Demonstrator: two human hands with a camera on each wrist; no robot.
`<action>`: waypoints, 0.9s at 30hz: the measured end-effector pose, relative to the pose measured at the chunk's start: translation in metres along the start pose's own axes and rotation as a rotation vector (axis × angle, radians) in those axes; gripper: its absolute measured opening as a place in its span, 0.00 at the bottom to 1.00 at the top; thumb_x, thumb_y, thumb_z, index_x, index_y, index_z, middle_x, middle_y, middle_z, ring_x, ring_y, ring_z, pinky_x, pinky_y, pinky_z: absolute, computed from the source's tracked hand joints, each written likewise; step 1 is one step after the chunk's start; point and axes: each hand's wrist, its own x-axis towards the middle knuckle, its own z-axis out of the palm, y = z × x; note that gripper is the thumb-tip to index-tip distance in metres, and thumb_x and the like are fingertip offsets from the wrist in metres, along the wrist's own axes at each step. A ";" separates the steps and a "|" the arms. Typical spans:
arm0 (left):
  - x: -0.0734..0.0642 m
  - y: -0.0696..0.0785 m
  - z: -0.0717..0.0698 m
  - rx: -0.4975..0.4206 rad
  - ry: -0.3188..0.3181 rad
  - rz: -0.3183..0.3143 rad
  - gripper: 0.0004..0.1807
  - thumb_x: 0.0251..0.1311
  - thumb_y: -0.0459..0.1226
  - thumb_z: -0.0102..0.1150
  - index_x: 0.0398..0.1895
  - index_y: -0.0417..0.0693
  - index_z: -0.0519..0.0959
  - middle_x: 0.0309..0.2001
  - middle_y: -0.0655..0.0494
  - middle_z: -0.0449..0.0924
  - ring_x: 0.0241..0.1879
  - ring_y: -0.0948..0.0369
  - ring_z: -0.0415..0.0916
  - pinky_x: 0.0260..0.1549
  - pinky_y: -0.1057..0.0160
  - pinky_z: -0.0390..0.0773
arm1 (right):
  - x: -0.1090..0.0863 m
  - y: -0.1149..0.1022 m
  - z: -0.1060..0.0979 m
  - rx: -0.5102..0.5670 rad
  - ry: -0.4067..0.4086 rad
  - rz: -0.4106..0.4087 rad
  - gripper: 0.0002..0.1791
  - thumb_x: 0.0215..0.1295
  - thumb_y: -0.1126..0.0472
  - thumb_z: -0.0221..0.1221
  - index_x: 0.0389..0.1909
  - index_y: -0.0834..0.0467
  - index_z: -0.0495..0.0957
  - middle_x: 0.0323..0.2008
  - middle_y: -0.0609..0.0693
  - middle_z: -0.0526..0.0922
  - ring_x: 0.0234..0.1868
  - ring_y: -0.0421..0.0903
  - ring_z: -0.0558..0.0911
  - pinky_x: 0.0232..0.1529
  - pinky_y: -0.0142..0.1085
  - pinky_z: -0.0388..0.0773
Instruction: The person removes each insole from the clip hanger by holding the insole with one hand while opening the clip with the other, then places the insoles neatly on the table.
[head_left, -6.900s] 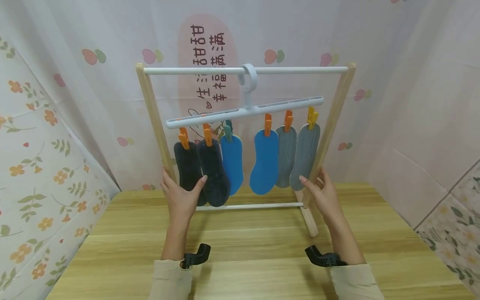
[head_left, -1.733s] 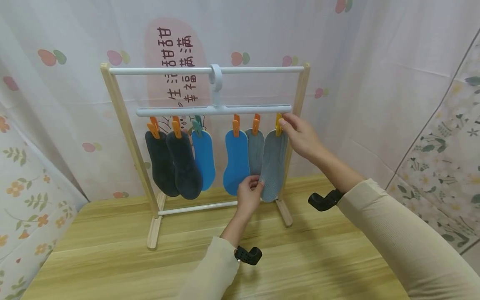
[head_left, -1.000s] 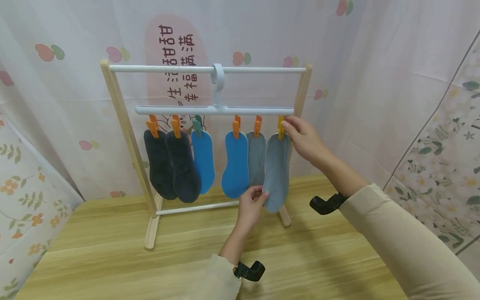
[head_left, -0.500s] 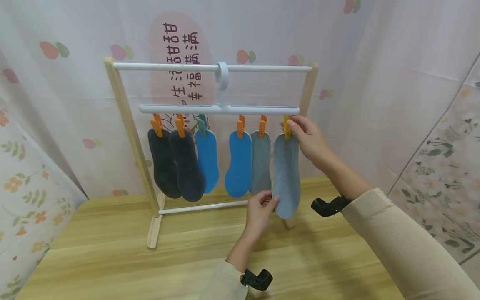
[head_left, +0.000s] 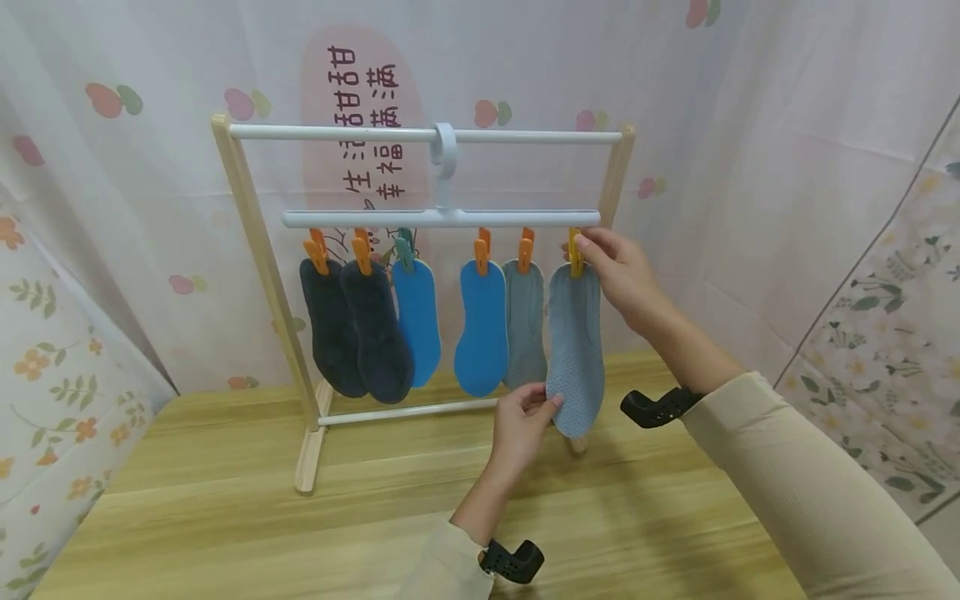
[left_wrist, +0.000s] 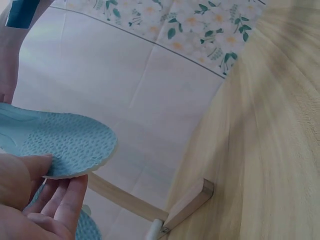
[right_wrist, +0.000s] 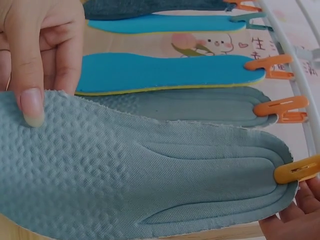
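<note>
A light grey insole [head_left: 576, 358] hangs heel-up at the right end of a white hanger [head_left: 367, 218], gripped by a yellow clothespin [head_left: 576, 260]. My right hand [head_left: 628, 279] pinches that clothespin between thumb and fingers. Lower down, my left hand [head_left: 520, 427] pinches the insole's left edge, thumb on the dimpled front, fingers behind. Seen from the right wrist, the yellow clothespin [right_wrist: 299, 170] bites the heel rim, with fingers [right_wrist: 295, 215] of my right hand beyond it. A second grey insole [head_left: 523, 333] hangs just left, partly covered by a blue insole [head_left: 480, 333].
Another blue insole [head_left: 417, 325] and two dark insoles [head_left: 375, 342] hang further left on orange and green clothespins. The hanger hooks over the white top rod [head_left: 330, 133] of a wooden stand [head_left: 258, 242]. Beneath is a wood-grain table [head_left: 360, 533]; patterned curtains surround it.
Both hands have left the stand's posts for the rightmost insole and its clothespin. The tilted hanger now hangs level. That insole has come forward and right, off its neighbour.
</note>
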 end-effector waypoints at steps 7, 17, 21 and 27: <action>0.000 0.002 -0.001 0.008 -0.026 -0.039 0.16 0.68 0.34 0.62 0.54 0.34 0.81 0.48 0.38 0.87 0.47 0.50 0.87 0.45 0.56 0.88 | 0.000 0.003 -0.001 0.042 -0.024 0.032 0.28 0.79 0.46 0.48 0.71 0.57 0.68 0.64 0.61 0.78 0.66 0.51 0.76 0.74 0.51 0.66; -0.003 0.002 0.003 0.006 -0.139 -0.048 0.19 0.68 0.38 0.64 0.58 0.38 0.80 0.49 0.37 0.85 0.47 0.50 0.86 0.42 0.60 0.87 | -0.001 0.007 -0.004 0.083 -0.053 0.045 0.29 0.79 0.46 0.49 0.71 0.59 0.68 0.62 0.57 0.80 0.63 0.50 0.79 0.71 0.49 0.71; -0.004 0.007 0.000 0.014 -0.217 -0.043 0.19 0.69 0.37 0.61 0.61 0.38 0.78 0.53 0.36 0.84 0.52 0.47 0.84 0.45 0.60 0.87 | -0.001 0.008 -0.005 0.097 -0.061 0.051 0.29 0.79 0.44 0.49 0.70 0.58 0.69 0.61 0.54 0.81 0.63 0.50 0.79 0.66 0.44 0.74; -0.002 0.012 -0.006 0.062 -0.266 -0.037 0.17 0.70 0.35 0.60 0.58 0.38 0.80 0.50 0.35 0.86 0.52 0.46 0.85 0.43 0.61 0.88 | -0.001 0.008 -0.007 0.129 -0.064 0.075 0.30 0.76 0.43 0.51 0.70 0.57 0.70 0.61 0.53 0.81 0.65 0.49 0.78 0.70 0.50 0.71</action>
